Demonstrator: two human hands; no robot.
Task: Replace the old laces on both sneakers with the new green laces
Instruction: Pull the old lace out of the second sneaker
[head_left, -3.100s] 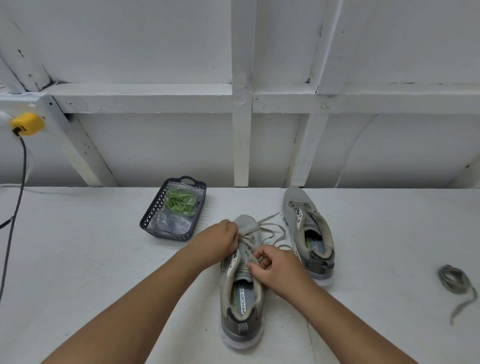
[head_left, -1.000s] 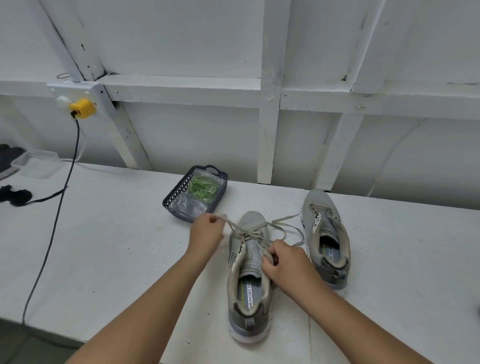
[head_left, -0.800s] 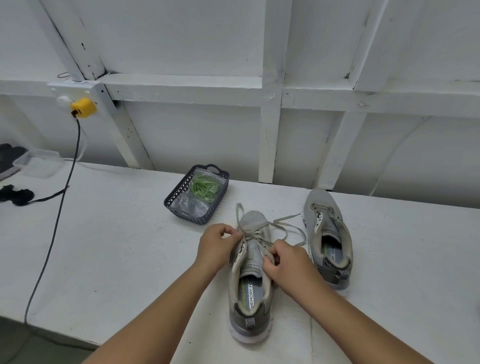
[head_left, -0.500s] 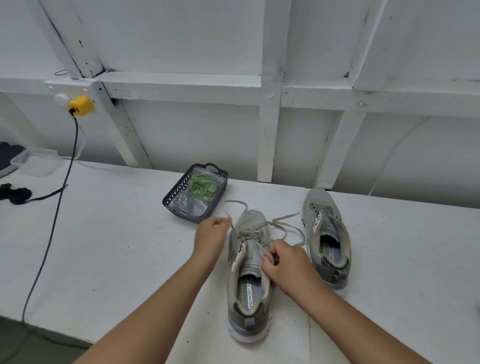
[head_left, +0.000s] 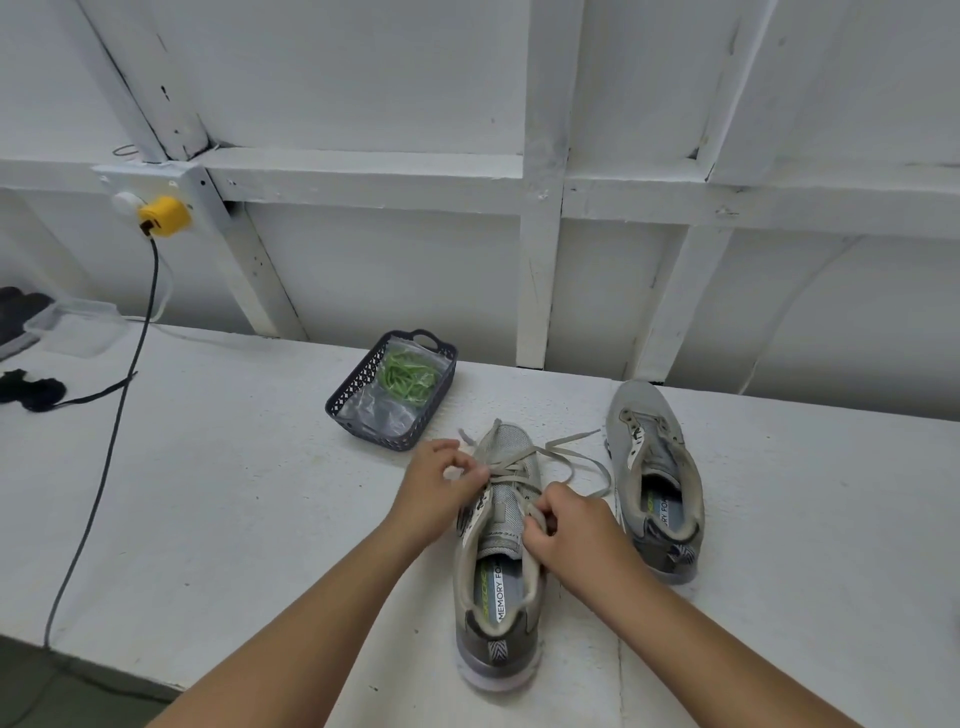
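Unlacing step: left hand (head_left: 441, 480) pinches the old lace (head_left: 511, 466) over the near sneaker (head_left: 498, 561); right hand (head_left: 563, 527) pinches it at the eyelets. Next, pull it free. Green laces (head_left: 408, 374) wait beyond the sneaker.

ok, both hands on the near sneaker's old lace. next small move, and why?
Probably the left hand should draw its pinched strand of the old grey lace out of the next eyelet, while the right hand steadies the near sneaker. That lace still crosses the lower eyelets; the far sneaker looks unlaced, and the green laces remain bagged in the basket.
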